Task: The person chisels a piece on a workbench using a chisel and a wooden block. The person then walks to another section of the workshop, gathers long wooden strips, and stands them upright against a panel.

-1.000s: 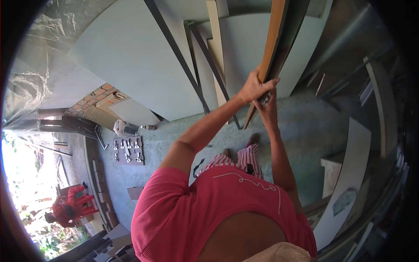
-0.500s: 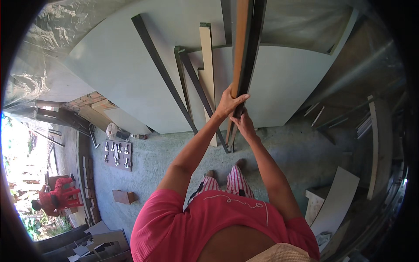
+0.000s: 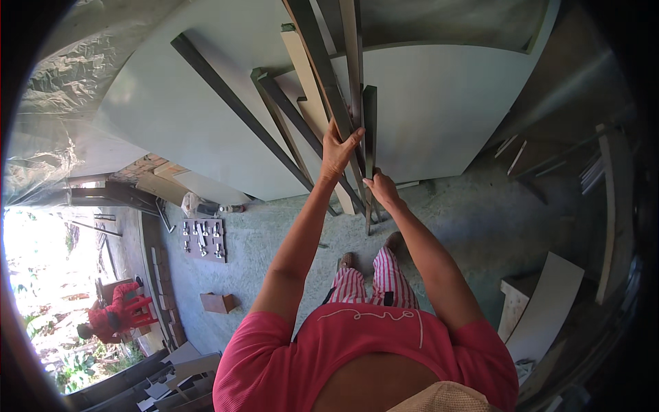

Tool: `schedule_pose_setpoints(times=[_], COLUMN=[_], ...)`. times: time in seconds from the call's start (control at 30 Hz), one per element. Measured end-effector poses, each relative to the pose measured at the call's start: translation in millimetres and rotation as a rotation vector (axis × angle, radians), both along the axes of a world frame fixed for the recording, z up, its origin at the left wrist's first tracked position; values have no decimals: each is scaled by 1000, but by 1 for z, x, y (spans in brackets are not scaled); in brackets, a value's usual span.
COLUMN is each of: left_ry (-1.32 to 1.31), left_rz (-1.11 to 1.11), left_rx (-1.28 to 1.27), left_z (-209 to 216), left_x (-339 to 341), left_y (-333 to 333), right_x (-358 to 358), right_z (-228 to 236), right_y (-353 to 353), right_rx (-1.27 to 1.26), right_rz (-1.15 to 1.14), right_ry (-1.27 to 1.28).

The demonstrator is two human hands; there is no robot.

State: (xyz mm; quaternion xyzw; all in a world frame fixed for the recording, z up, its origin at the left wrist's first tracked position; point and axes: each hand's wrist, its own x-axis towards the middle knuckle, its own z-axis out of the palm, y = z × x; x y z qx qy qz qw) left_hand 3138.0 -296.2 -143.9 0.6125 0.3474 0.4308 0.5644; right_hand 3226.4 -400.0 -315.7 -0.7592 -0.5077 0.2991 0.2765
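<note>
My left hand (image 3: 339,150) is closed round a long dark strip (image 3: 321,58) that rises toward the top of the view, its thumb across the strip's edge. Just right of it stands another long, greyish-brown strip (image 3: 352,58); its lower part is partly hidden by my fingers. Lower and to the right, my right hand (image 3: 383,188) pinches a shorter dark strip (image 3: 371,130) near its lower part. Leaning to the left of my hands are several more strips, among them a pale one (image 3: 302,62) and a dark one (image 3: 233,99).
Large pale panels (image 3: 439,110) lean behind the strips. On the concrete floor (image 3: 274,233) at left lie a board with metal clamps (image 3: 204,240) and a brown block (image 3: 217,302). A curved white panel (image 3: 546,309) stands at right. A person in red (image 3: 117,316) sits outside at far left.
The strips my hands held bunched together are now spread apart. My left hand has shifted left and up with the long dark strip; the shorter strip now shows separately at my right hand.
</note>
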Motion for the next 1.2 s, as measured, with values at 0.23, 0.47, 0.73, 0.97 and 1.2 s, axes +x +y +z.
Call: schedule_pose_setpoints(times=[0.23, 0.47, 0.73, 0.97, 1.2], left_ry=[62, 89, 84, -22, -4], left_rz=[-46, -71, -32, -18, 113], left_rx=[0, -6, 0, 52, 82], left_z=[6, -4, 2, -1, 7], left_x=[2, -13, -8, -35, -38], left_y=[-3, -2, -21, -39, -63], right_x=[18, 48, 101, 17, 0], right_z=[-13, 12, 4, 23, 28], right_y=[-20, -20, 15, 36, 50], right_rx=[124, 62, -78, -188, -187], right_rz=[15, 18, 24, 5, 60], right_ry=[1, -17, -180, -144, -233])
